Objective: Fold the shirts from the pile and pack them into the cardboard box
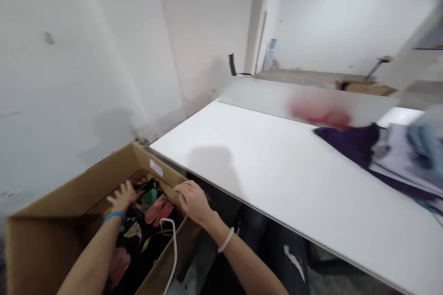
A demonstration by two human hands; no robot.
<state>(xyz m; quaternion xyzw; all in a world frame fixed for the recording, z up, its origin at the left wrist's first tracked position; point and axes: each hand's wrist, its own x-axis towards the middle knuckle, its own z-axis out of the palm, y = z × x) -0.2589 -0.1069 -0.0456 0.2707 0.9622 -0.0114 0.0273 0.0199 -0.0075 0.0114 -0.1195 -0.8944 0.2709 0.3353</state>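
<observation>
At the lower left stands a large cardboard box (83, 182) holding dark floral clothing (152, 207) with pink and green patches. My left hand (122, 197), a blue band at its wrist, is inside the box with fingers spread, over or against the clothing; contact is hard to make out. Over the box's right wall my right hand (194, 199) is curled, gripping the rim, and a white beaded bracelet circles its wrist. A white cable (175, 244) loops across the near right wall of the box, below my right hand.
Right of the box lies a white table (277, 166) with a frosted divider (256, 97) along its far edge. Purple cloth (353, 145) and folded grey and blue garments (411, 156) are on its right part. A wall (86, 78) rises behind the box.
</observation>
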